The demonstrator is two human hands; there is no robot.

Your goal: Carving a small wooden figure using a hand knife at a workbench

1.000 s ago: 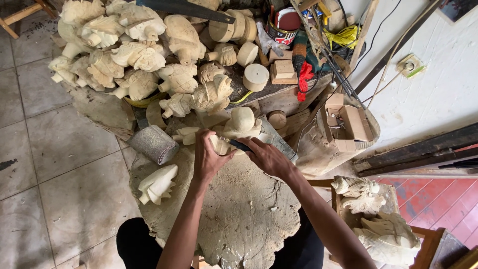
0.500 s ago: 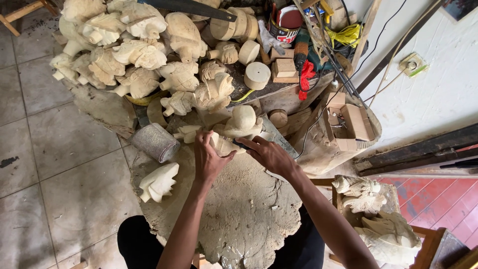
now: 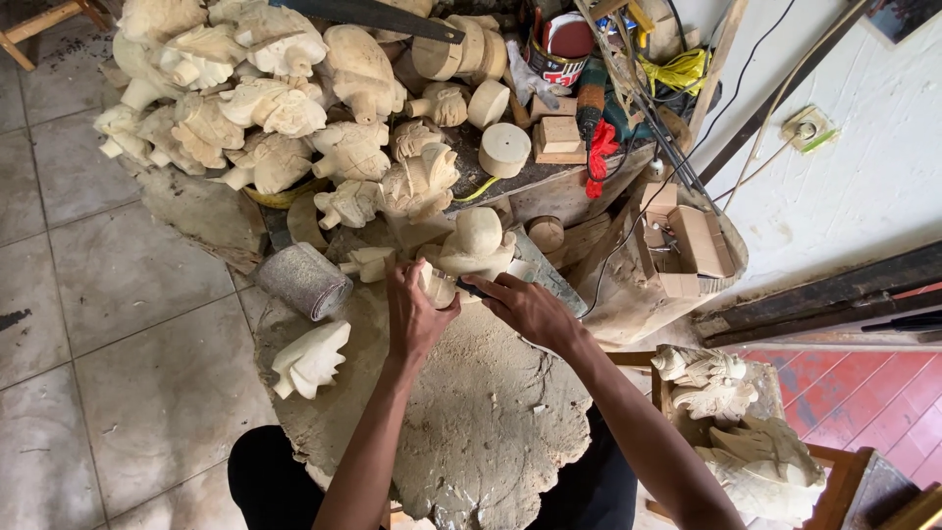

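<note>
The small pale carved wooden piece (image 3: pixel 439 285) sat at the far edge of the rough, dust-covered stump surface (image 3: pixel 491 432), steadied there for working. The left hand (image 3: pixel 417 316) kept a closed grip around it; the right hand (image 3: pixel 525 306), at three o'clock, closed its grip on a dark-handled tool (image 3: pixel 471 288) against it. A grey sandpaper roll (image 3: pixel 304 280) lay at nine o'clock, a heap of pale unfinished carvings (image 3: pixel 275 108) at eleven.

Head view, looking down on a dusty wooden bench (image 3: pixel 491 432). The left hand (image 3: pixel 412 314) grips a small pale carving (image 3: pixel 439 285); the right hand (image 3: pixel 530 309) holds a dark tool (image 3: pixel 471 288) against it. A sandpaper roll (image 3: pixel 304 280) and a leaf-shaped carving (image 3: pixel 312 358) lie to the left. Beyond, a heap of unfinished carvings (image 3: pixel 265 108), wooden discs (image 3: pixel 505 147), and a saw (image 3: pixel 368 15).
</note>
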